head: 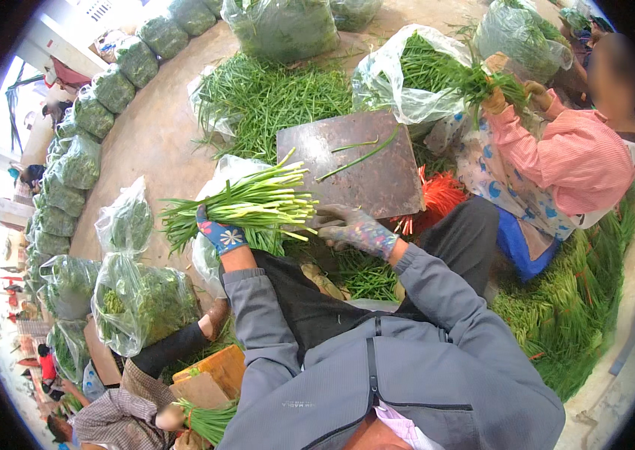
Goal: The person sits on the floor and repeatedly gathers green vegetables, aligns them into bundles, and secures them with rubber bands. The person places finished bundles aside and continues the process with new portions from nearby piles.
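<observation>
My left hand (220, 232), in a blue flowered glove, is closed around a thick bunch of long green stalks (261, 199), whose pale cut ends point right. Just right of those ends is my right hand (354, 228) in a worn, patterned glove, its fingers loosely spread and holding nothing that I can see. Beyond my hands lies a dark flat board (351, 163) with a couple of loose stalks (360, 160) on it. Red plastic ties (438, 197) are bundled at the board's right edge. Loose green stalks (371, 281) lie below, between my legs.
A heap of greens (289, 101) lies beyond the board. At the right, a person in a pink sleeve (531, 146) holds greens beside an open plastic bag (374, 79). Tied bunches (571, 292) are piled at my right. Filled bags (148, 298) and another person (109, 416) are at the left.
</observation>
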`<move>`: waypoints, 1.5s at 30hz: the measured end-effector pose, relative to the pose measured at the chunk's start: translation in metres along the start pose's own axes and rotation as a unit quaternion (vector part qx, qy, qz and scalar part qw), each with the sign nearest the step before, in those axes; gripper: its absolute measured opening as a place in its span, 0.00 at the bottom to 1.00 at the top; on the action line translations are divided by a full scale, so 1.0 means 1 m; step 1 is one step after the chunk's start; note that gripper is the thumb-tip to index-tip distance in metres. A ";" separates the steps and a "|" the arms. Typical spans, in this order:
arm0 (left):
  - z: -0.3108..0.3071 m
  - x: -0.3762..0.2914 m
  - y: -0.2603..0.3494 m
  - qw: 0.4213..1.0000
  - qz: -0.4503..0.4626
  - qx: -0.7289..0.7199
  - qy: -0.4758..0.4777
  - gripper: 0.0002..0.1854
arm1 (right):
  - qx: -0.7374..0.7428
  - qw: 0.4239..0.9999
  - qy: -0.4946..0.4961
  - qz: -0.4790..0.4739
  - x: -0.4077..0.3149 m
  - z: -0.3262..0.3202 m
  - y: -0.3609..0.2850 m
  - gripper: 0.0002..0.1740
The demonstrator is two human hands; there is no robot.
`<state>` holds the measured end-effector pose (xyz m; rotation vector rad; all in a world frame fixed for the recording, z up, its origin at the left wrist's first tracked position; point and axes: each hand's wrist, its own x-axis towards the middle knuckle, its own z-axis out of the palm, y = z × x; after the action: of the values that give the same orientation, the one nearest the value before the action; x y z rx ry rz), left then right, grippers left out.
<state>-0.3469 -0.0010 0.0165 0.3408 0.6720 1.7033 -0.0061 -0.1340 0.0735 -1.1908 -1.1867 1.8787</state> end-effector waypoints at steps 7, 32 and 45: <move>-0.017 0.018 0.004 0.999 -0.002 -0.011 -0.041 0.28 | 0.052 0.996 0.005 -0.074 0.038 0.001 0.042 0.22; 0.022 -0.005 0.015 0.999 0.003 -0.010 -0.030 0.20 | -0.396 0.908 0.113 -0.081 -0.025 -0.046 0.021 0.18; 0.036 -0.018 -0.004 0.999 0.009 0.023 -0.023 0.22 | -0.045 0.954 -0.028 -0.294 0.000 -0.017 -0.032 0.13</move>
<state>-0.3188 -0.0091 0.0444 0.4192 0.6768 1.6931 0.0108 -0.1145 0.0997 -0.7154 -1.4722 1.4237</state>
